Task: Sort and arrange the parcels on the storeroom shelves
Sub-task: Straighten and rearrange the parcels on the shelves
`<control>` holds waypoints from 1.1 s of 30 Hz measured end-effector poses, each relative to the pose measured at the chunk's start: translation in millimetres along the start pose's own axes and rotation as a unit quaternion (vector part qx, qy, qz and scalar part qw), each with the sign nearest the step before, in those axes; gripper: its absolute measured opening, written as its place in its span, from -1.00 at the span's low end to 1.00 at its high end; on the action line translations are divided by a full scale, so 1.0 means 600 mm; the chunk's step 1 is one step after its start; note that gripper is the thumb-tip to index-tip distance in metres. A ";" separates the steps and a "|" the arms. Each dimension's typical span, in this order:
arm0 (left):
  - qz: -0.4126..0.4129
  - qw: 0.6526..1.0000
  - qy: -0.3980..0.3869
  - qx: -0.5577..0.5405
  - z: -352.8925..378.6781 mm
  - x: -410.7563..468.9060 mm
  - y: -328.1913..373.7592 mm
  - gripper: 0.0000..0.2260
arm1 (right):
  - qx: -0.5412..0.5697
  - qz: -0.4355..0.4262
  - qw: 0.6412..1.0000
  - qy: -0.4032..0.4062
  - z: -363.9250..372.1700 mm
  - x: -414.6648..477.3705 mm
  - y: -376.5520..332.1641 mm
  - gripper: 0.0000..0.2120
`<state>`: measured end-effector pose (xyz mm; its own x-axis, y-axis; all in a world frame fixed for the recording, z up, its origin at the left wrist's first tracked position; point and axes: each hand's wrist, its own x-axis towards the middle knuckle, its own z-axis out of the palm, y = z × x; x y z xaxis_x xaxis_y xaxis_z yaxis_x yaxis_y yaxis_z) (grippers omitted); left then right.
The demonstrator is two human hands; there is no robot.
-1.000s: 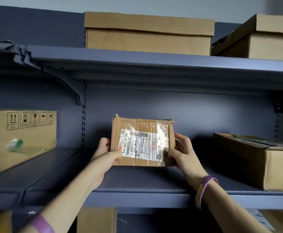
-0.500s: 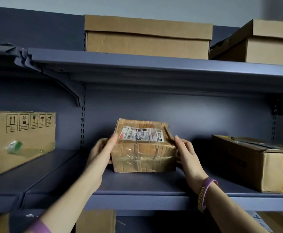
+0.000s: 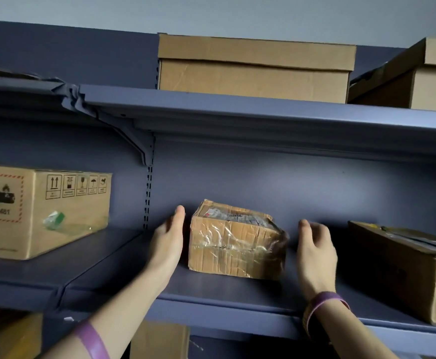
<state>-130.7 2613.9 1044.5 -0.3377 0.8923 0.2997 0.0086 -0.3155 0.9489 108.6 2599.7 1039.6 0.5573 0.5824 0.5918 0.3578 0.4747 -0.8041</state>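
A small, crumpled cardboard parcel (image 3: 235, 244) wrapped in clear tape lies flat on the middle blue shelf (image 3: 211, 288), its shipping label facing up. My left hand (image 3: 169, 237) is beside the parcel's left side with straight fingers, a narrow gap between them. My right hand (image 3: 315, 247) hovers a little to the right of the parcel, fingers relaxed, not touching it. Both wrists wear purple bands.
A carton with handling symbols (image 3: 40, 211) stands on the same shelf at the left. A long box (image 3: 406, 268) lies at the right. Two lidded boxes (image 3: 255, 68) (image 3: 419, 76) sit on the top shelf (image 3: 263, 110). More cartons (image 3: 160, 340) show on the shelf below.
The parcel went from standing upright with its label toward me to lying flat on the shelf. Both hands have let go and moved slightly outward from its sides.
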 end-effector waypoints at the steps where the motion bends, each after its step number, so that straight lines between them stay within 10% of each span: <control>1: 0.021 1.000 0.009 -0.006 -0.006 0.000 0.011 -0.54 | 0.000 -0.057 0.998 0.026 -0.003 -0.005 -0.018 -0.89; 17: 0.158 0.986 0.059 -0.002 -0.352 0.051 0.148 -0.71 | 0.080 -0.117 0.963 -0.231 0.307 -0.225 -0.243 -0.90; 33: 0.140 0.985 0.078 0.070 -0.843 0.285 0.076 -0.63 | 0.027 0.013 0.983 -0.182 0.596 -0.395 -0.355 -0.55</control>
<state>-664.4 2588.9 1089.2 -0.4437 0.7125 0.5436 0.2477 -0.4854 0.8385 -367.5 2596.6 1090.5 0.2571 0.7872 0.5606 0.3018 0.4857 -0.8204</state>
